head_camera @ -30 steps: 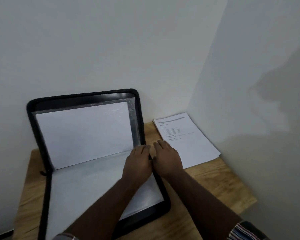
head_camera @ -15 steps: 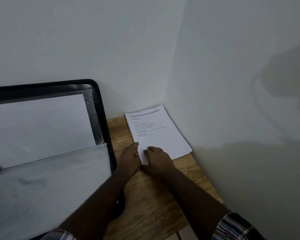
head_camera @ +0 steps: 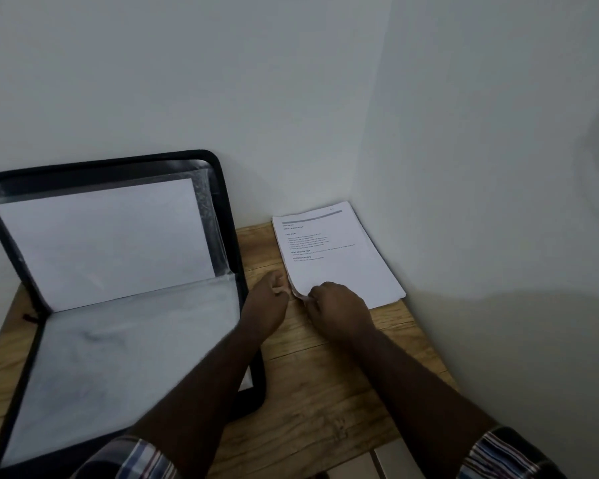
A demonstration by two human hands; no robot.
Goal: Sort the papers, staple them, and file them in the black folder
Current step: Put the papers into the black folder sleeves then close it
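One black folder (head_camera: 229, 216), one paper stack (head_camera: 343, 257), one wooden table (head_camera: 325, 392), two hands.

Both hands, right (head_camera: 338, 305) and left (head_camera: 268, 299), pinch the paper stack's (head_camera: 339, 257) near corner beside the open black folder (head_camera: 218, 174).

Light brown wooden tabletop (head_camera: 325, 392) with visible grain, set into a corner, plain white walls (head_camera: 222, 81) behind and at right
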